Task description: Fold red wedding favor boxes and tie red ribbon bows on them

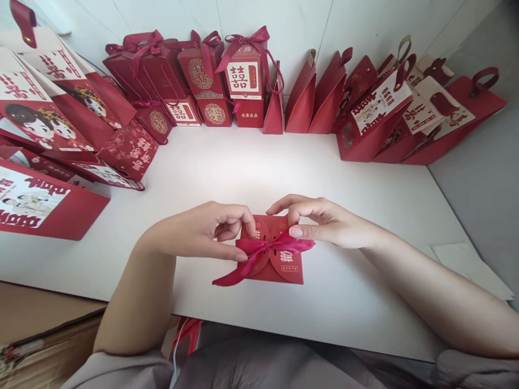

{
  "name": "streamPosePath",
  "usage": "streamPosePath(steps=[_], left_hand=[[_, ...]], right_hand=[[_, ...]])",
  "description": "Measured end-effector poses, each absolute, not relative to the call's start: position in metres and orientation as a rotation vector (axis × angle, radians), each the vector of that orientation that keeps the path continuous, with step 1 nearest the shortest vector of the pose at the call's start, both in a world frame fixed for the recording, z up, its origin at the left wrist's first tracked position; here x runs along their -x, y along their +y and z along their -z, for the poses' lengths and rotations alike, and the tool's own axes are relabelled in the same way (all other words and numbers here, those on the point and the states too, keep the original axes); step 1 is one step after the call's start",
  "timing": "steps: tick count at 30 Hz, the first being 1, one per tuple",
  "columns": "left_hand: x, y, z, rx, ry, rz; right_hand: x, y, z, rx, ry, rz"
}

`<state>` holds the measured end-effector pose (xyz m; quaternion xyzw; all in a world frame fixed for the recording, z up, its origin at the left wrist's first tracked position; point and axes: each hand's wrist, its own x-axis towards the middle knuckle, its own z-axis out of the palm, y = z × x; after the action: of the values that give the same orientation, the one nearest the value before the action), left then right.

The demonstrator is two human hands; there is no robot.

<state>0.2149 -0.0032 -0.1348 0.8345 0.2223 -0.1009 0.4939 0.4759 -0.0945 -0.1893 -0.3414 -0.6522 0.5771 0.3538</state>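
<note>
A small red gift box (290, 274) with rounded overlapping flaps lies flat on the white table, close to its front edge. Across its top is a magenta satin ribbon (267, 246) tied in a bow, one tail hanging past the box's lower left. My left hand (203, 229) is closed at the left loop, thumb below it and index finger above, near the lid. From the right, my right hand (324, 219) pinches the ribbon's right side between thumb and fingers, with the index finger reaching over the box's far edge.
Red wedding gift boxes (245, 75) with bows line the wall. Handled red boxes (373, 116) stand at the right, and more boxes (87, 216) are stacked at the left. White paper sheets (466, 265) lie on the right of the table (251, 167). Cardboard (44, 313) sits below, left.
</note>
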Motion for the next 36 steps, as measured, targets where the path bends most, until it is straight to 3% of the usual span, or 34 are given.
streamPosePath(steps=[6,14,22,28,36], left_hand=[[-0.212,0.006,0.141,-1.869,0.404,0.338],[-0.232,0.004,0.161,-1.805,0.407,-0.254],[-0.246,0.004,0.188,-1.625,0.354,-0.235],[-0.242,0.004,0.182,-1.513,0.328,-0.167],[-0.249,-0.008,0.178,-1.567,0.430,-0.329]], right_hand=[[-0.478,-0.094,0.190,0.884,-1.678,-1.464],[-0.476,-0.094,0.191,0.845,-1.682,-1.450],[-0.476,-0.093,0.191,0.815,-1.700,-1.475],[-0.476,-0.093,0.191,0.813,-1.733,-1.440],[-0.474,-0.097,0.187,0.869,-1.738,-1.311]])
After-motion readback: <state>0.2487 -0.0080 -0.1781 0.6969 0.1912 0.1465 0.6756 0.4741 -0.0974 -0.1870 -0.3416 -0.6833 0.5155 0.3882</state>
